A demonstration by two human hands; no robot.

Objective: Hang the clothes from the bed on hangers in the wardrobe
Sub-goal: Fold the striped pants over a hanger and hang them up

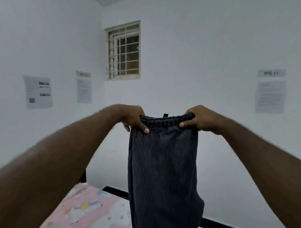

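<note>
Dark pinstriped trousers (162, 167) hang straight down in front of me, held up by their elastic waistband. My left hand (132, 118) grips the waistband's left end, thumb on the front of the cloth. My right hand (198, 119) grips the right end in the same way. The legs drop over the bed (87, 214), which has a pink patterned sheet. No hanger or wardrobe is in view.
White walls meet in a corner ahead, with a barred window (124, 50) high up. Printed sheets hang on the left wall (38, 92) and the right wall (270, 96). A dark bed frame edge (116, 192) runs along the far side of the mattress.
</note>
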